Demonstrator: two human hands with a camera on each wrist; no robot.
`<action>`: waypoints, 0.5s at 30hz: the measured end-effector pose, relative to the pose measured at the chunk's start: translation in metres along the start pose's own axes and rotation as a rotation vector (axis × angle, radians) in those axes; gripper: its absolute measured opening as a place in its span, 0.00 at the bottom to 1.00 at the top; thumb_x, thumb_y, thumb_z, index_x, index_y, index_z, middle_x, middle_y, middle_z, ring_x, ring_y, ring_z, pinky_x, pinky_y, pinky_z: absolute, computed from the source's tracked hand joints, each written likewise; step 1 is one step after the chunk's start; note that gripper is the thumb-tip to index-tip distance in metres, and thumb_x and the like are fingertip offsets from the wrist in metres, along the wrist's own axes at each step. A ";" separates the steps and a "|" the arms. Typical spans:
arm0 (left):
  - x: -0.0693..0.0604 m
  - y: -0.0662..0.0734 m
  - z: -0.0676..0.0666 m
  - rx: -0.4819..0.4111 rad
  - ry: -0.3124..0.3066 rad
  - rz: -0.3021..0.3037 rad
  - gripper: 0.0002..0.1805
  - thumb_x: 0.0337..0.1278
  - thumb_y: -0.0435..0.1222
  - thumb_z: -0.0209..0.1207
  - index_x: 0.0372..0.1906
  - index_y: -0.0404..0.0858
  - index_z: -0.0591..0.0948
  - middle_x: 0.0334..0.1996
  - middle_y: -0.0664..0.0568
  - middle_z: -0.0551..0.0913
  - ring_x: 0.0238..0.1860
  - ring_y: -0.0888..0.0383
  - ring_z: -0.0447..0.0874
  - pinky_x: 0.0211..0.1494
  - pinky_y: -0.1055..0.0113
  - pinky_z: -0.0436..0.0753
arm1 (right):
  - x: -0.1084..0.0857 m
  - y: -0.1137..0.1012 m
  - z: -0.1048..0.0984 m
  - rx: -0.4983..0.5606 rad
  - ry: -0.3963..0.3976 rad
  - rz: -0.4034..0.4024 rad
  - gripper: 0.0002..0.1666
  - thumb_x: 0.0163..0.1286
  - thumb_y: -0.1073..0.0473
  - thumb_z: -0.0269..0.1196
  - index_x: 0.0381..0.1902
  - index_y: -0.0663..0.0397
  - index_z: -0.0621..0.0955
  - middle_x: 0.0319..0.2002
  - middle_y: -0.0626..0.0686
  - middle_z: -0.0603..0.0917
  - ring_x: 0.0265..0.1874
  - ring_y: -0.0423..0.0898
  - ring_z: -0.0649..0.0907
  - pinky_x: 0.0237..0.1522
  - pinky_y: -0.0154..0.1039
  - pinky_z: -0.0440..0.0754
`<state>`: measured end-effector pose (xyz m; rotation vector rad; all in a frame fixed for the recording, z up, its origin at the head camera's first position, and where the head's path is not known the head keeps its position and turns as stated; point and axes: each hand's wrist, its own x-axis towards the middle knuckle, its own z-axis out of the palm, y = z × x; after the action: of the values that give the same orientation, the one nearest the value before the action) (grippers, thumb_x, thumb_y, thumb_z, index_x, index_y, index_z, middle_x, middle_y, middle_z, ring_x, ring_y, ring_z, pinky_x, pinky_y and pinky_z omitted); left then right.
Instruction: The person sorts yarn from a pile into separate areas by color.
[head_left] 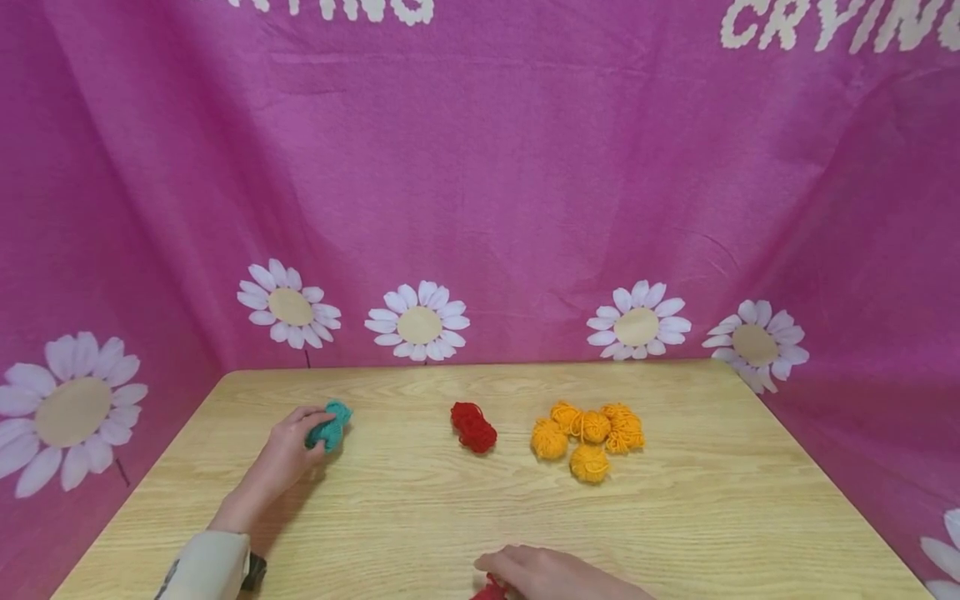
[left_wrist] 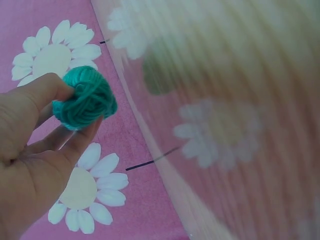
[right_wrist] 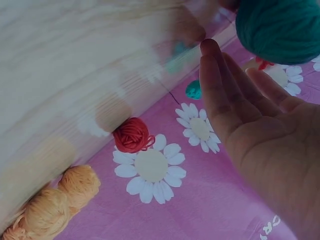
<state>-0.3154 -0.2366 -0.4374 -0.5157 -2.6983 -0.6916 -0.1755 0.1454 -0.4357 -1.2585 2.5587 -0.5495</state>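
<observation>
At the left of the table, my left hand (head_left: 288, 446) pinches a teal yarn ball (head_left: 324, 435) between thumb and fingers; teal yarn also shows just behind it. The left wrist view shows the left hand (left_wrist: 42, 135) gripping the teal ball (left_wrist: 85, 97) by its sides. Near the front edge my right hand (head_left: 558, 573) is beside and partly over red yarn (head_left: 491, 588), cut off by the frame. In the right wrist view the right hand (right_wrist: 265, 130) has its fingers extended, with a large teal ball (right_wrist: 280, 30) close by and a bit of red yarn (right_wrist: 263, 63) behind.
Red yarn (head_left: 473, 427) lies at the middle of the wooden table (head_left: 405, 508). Several orange yarn balls (head_left: 589, 462) are grouped right of it. A pink cloth (head_left: 480, 208) with white daisies hangs behind the table and at both sides.
</observation>
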 end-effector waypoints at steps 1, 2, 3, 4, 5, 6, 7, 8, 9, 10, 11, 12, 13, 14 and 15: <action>0.000 -0.001 0.000 0.003 -0.001 0.004 0.21 0.51 0.24 0.63 0.53 0.25 0.80 0.53 0.30 0.77 0.53 0.34 0.79 0.54 0.43 0.82 | 0.000 0.000 0.001 -0.006 0.006 -0.013 0.32 0.73 0.36 0.53 0.64 0.50 0.72 0.49 0.43 0.83 0.40 0.28 0.77 0.42 0.26 0.81; 0.000 -0.001 0.001 0.004 -0.001 0.006 0.21 0.51 0.24 0.63 0.53 0.25 0.80 0.53 0.30 0.78 0.53 0.34 0.80 0.54 0.43 0.82 | 0.000 -0.001 0.001 -0.008 0.006 -0.017 0.31 0.73 0.37 0.53 0.64 0.49 0.72 0.49 0.42 0.83 0.40 0.27 0.77 0.42 0.25 0.81; 0.000 -0.002 0.001 0.006 -0.004 0.009 0.20 0.51 0.24 0.63 0.53 0.25 0.80 0.52 0.30 0.78 0.52 0.34 0.80 0.54 0.43 0.82 | 0.001 -0.001 0.001 -0.006 0.000 -0.016 0.31 0.72 0.37 0.53 0.64 0.48 0.72 0.49 0.41 0.83 0.40 0.27 0.77 0.42 0.25 0.81; 0.000 -0.002 0.001 0.006 -0.008 0.009 0.20 0.50 0.23 0.63 0.52 0.25 0.80 0.51 0.30 0.79 0.52 0.35 0.80 0.54 0.43 0.82 | 0.001 -0.002 0.001 -0.003 -0.006 -0.016 0.30 0.72 0.37 0.54 0.64 0.46 0.72 0.49 0.41 0.83 0.40 0.27 0.77 0.42 0.25 0.81; 0.000 -0.002 0.001 0.005 -0.014 0.007 0.20 0.50 0.23 0.63 0.52 0.25 0.80 0.50 0.31 0.79 0.51 0.35 0.80 0.54 0.43 0.82 | 0.001 -0.002 0.001 -0.006 -0.007 -0.020 0.29 0.72 0.37 0.54 0.63 0.45 0.72 0.49 0.41 0.83 0.40 0.27 0.77 0.42 0.25 0.81; 0.000 -0.003 0.001 0.005 -0.020 0.005 0.20 0.50 0.23 0.63 0.52 0.25 0.80 0.50 0.31 0.79 0.51 0.36 0.81 0.54 0.44 0.82 | 0.002 -0.002 0.002 -0.009 -0.010 -0.025 0.29 0.72 0.37 0.54 0.63 0.44 0.72 0.49 0.41 0.83 0.40 0.27 0.77 0.41 0.24 0.80; -0.001 -0.003 0.001 0.004 -0.026 0.003 0.20 0.50 0.23 0.63 0.52 0.26 0.80 0.49 0.31 0.79 0.51 0.36 0.81 0.54 0.44 0.82 | 0.002 -0.002 0.002 -0.017 -0.008 -0.037 0.28 0.72 0.37 0.55 0.63 0.43 0.73 0.49 0.42 0.83 0.40 0.27 0.77 0.41 0.23 0.80; -0.001 -0.003 0.002 0.004 -0.033 0.000 0.20 0.50 0.23 0.63 0.52 0.26 0.81 0.49 0.32 0.79 0.50 0.37 0.81 0.53 0.44 0.82 | 0.002 -0.003 0.003 -0.025 -0.006 -0.046 0.27 0.72 0.38 0.54 0.62 0.43 0.73 0.49 0.42 0.83 0.40 0.27 0.78 0.41 0.23 0.80; -0.001 -0.003 0.002 0.004 -0.040 -0.002 0.20 0.50 0.23 0.63 0.52 0.26 0.81 0.49 0.32 0.79 0.50 0.37 0.81 0.53 0.44 0.82 | 0.003 -0.003 0.003 -0.031 -0.003 -0.057 0.27 0.73 0.38 0.54 0.62 0.43 0.73 0.49 0.43 0.83 0.40 0.28 0.78 0.41 0.23 0.80; -0.001 -0.004 0.002 0.005 -0.047 -0.002 0.20 0.49 0.23 0.63 0.51 0.26 0.81 0.48 0.32 0.79 0.50 0.37 0.81 0.53 0.44 0.83 | 0.003 -0.002 0.004 -0.038 0.002 -0.072 0.26 0.73 0.38 0.54 0.62 0.43 0.74 0.50 0.44 0.83 0.41 0.28 0.79 0.41 0.22 0.80; -0.002 -0.004 0.002 0.006 -0.053 -0.001 0.20 0.49 0.23 0.63 0.51 0.26 0.81 0.48 0.32 0.80 0.50 0.37 0.81 0.53 0.45 0.83 | 0.003 -0.002 0.004 -0.047 0.009 -0.088 0.26 0.73 0.39 0.54 0.61 0.44 0.74 0.50 0.45 0.83 0.41 0.29 0.79 0.41 0.21 0.79; -0.002 -0.004 0.002 0.008 -0.059 0.000 0.20 0.49 0.23 0.63 0.51 0.26 0.81 0.48 0.32 0.80 0.50 0.37 0.81 0.53 0.45 0.82 | 0.003 -0.002 0.005 -0.053 0.013 -0.104 0.25 0.74 0.40 0.54 0.61 0.45 0.74 0.50 0.46 0.84 0.41 0.30 0.80 0.41 0.21 0.79; -0.002 -0.005 0.002 0.010 -0.066 0.001 0.20 0.48 0.23 0.63 0.51 0.26 0.81 0.48 0.32 0.80 0.50 0.37 0.81 0.53 0.45 0.82 | 0.003 -0.002 0.005 -0.061 0.018 -0.123 0.25 0.74 0.41 0.54 0.61 0.46 0.75 0.49 0.46 0.84 0.42 0.30 0.80 0.41 0.20 0.78; -0.003 -0.005 0.002 0.009 -0.075 0.000 0.20 0.48 0.23 0.63 0.51 0.26 0.81 0.48 0.32 0.80 0.50 0.37 0.81 0.53 0.45 0.82 | 0.003 -0.002 0.006 -0.069 0.019 -0.140 0.24 0.74 0.42 0.54 0.60 0.46 0.75 0.49 0.46 0.84 0.42 0.30 0.80 0.41 0.19 0.78; -0.003 -0.005 0.002 0.006 -0.083 0.000 0.20 0.48 0.23 0.63 0.51 0.26 0.81 0.48 0.32 0.80 0.50 0.37 0.81 0.54 0.45 0.82 | 0.003 -0.002 0.006 -0.076 0.021 -0.155 0.23 0.74 0.43 0.55 0.60 0.47 0.75 0.49 0.46 0.84 0.42 0.30 0.80 0.41 0.18 0.77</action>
<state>-0.3152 -0.2402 -0.4424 -0.5543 -2.7766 -0.6756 -0.1740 0.1404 -0.4406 -1.4937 2.5354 -0.5012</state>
